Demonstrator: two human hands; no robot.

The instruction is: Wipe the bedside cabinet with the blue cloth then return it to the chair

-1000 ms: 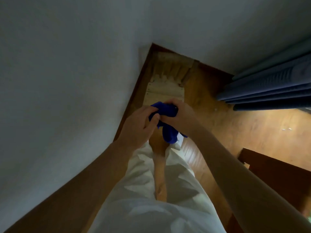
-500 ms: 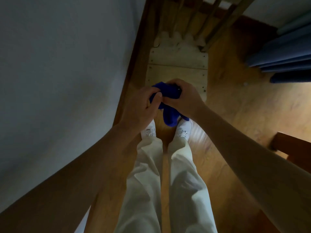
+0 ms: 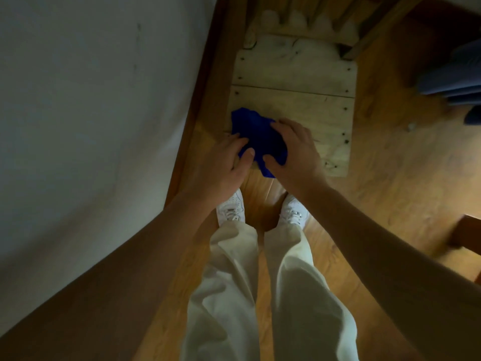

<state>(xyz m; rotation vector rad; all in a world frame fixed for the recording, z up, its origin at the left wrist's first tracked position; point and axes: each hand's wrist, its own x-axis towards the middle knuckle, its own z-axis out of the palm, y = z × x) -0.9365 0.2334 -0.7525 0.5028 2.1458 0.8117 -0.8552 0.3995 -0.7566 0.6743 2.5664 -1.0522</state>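
The blue cloth (image 3: 257,134) lies crumpled on the front left corner of the pale wooden chair seat (image 3: 299,100), one end hanging over the front edge. My left hand (image 3: 223,162) holds its left side, thumb pressed on the fabric. On the cloth's right side is my right hand (image 3: 294,152), thumb and fingers spread around it. Both hands are low, right at the seat. The bedside cabinet cannot be identified for certain.
A white wall (image 3: 91,126) with a brown skirting board runs close along the chair's left. Blue curtains (image 3: 453,74) hang at the upper right. A dark wooden furniture corner (image 3: 468,235) juts in at the right edge. My white shoes stand on the wooden floor (image 3: 390,178).
Both hands have lowered the cloth from in front of my body onto the chair seat. The cloth has spread out from a bunched ball. My view has tipped downward and nearer the chair.
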